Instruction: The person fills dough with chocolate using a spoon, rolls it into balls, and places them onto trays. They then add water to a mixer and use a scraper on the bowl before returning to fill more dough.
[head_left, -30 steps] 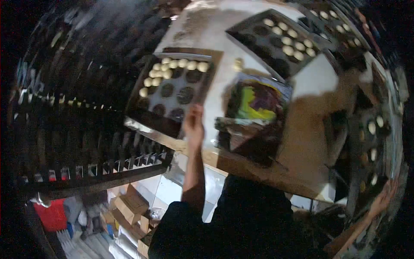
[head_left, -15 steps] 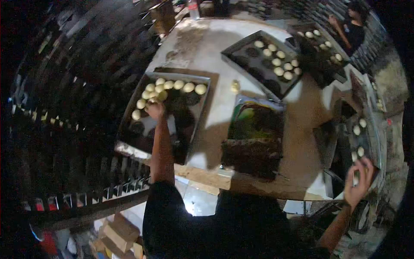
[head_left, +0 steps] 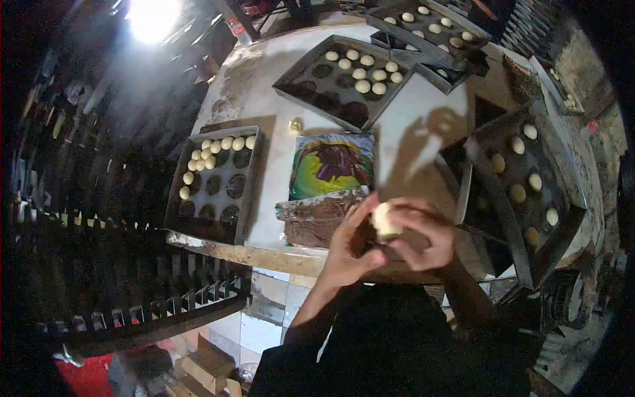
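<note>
A pale dough ball (head_left: 383,220) is between my hands, above the near edge of the table. My right hand (head_left: 423,235) is closed round its right side. Curved with its fingers apart, my left hand (head_left: 354,248) is beside the ball on the left; whether it touches the ball is unclear. Just beyond is a dark brown slab (head_left: 314,218) in front of a green and yellow packet (head_left: 331,165). The left tray (head_left: 251,178) holds several dough balls along its far and left sides. To my right, another tray (head_left: 565,228) holds several spaced balls.
A middle tray (head_left: 297,76) and a far tray (head_left: 476,26) hold more balls. One small pale lump (head_left: 296,126) lies beyond the packet. A bottle (head_left: 239,30) stands at the far left corner. Dark slatted racks (head_left: 198,288) flank the table's left side.
My left hand has left the left tray and my right hand has left the right tray; both have come together, with a dough ball between them. The view has shifted to the right.
</note>
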A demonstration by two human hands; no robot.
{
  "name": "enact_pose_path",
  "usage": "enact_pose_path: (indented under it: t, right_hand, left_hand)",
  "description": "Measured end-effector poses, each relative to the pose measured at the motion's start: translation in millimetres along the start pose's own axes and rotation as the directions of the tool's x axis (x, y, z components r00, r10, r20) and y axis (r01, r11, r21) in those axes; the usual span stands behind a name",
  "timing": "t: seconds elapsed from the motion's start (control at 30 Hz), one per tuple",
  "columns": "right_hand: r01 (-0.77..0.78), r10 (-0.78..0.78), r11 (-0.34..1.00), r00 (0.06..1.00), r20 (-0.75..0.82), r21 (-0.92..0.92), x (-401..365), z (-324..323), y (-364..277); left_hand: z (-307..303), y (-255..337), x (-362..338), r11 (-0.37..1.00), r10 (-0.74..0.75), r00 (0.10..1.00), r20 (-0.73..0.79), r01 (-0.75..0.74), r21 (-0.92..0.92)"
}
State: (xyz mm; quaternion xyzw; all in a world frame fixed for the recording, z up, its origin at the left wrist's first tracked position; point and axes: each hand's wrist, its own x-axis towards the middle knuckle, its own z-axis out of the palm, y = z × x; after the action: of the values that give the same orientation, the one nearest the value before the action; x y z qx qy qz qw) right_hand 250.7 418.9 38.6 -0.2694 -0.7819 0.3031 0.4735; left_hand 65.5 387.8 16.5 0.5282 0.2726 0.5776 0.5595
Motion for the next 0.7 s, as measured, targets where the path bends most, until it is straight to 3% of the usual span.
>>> enact_pose_path:
  t: [0.03,0.07,0.1,0.13,0.2,0.23,0.33,0.37,0.4,0.47,0.53,0.57,0.6,0.63,0.67,0.7]
  right_hand:
    - [0.024,-0.025,0.992,1.000,0.006,0.127,1,9,-2]
    - [-0.074,0.071,0.993,0.997,0.030,0.096,-2,7,-18]
    - [-0.040,0.042,0.997,0.999,-0.034,0.058,-7,4,-20]
    - [-0.007,0.008,1.000,0.995,-0.101,0.010,-11,1,-21]
    - [-0.079,0.101,0.987,0.981,-0.166,0.139,-27,7,-25]
    - [-0.108,0.148,0.974,0.970,-0.192,0.201,-34,10,-30]
    - [-0.119,0.172,0.980,0.909,-0.380,0.158,-49,20,-56]
    - [-0.088,0.089,0.996,0.949,-0.304,0.016,-52,23,-57]
    - [0.101,-0.110,0.994,0.954,-0.278,-0.046,-56,37,-49]
    - [-0.041,0.081,0.989,0.953,-0.291,0.142,-58,72,-51]
    - [-0.065,0.065,0.998,0.996,-0.064,0.000,-52,101,-45]
    - [0.087,-0.105,0.978,0.990,-0.090,-0.189,-56,122,-42]
    - [0.009,-0.012,0.989,1.000,-0.025,-0.145,-62,138,-50]
    - [-0.075,0.080,0.991,0.996,0.040,-0.111,-67,153,-58]
    - [-0.285,0.281,0.939,0.958,0.047,0.191,-75,173,-64]
    - [-0.247,0.246,0.952,0.969,0.025,0.182,-85,186,-72]
  left_hand:
    - [10,0,-4,0.988,-0.039,0.986,-0.161,0.062,0.139]
    - [20,1,-10,0.953,-0.054,0.946,-0.319,0.144,0.265]
    - [32,2,-12,0.930,0.030,0.905,-0.425,0.130,0.343]
    - [42,2,-16,0.893,0.113,0.912,-0.394,0.081,0.443]
    - [61,0,-31,0.792,0.264,0.918,-0.297,-0.031,0.609]
    - [69,-1,-42,0.695,0.243,0.946,-0.214,-0.016,0.718]
    - [102,4,-45,0.944,0.289,0.903,-0.318,-0.213,0.253]
    - [93,11,-51,0.958,0.194,0.963,-0.188,-0.144,0.249]
    - [74,7,-59,0.839,0.320,0.947,-0.004,-0.281,0.467]
    - [73,22,-92,0.916,0.064,0.951,-0.303,0.064,0.395]
    - [58,45,-121,0.847,-0.009,0.882,-0.471,0.257,0.466]
    - [47,49,-138,0.878,0.044,0.853,-0.521,0.215,0.427]
    - [32,54,-159,0.936,-0.174,0.769,-0.616,0.322,0.138]
    - [20,53,-179,0.961,-0.272,0.707,-0.653,0.231,-0.150]
    - [7,45,-198,0.902,-0.378,0.653,-0.657,0.099,-0.420]
    - [-1,26,-221,0.943,-0.314,0.632,-0.708,0.123,-0.309]
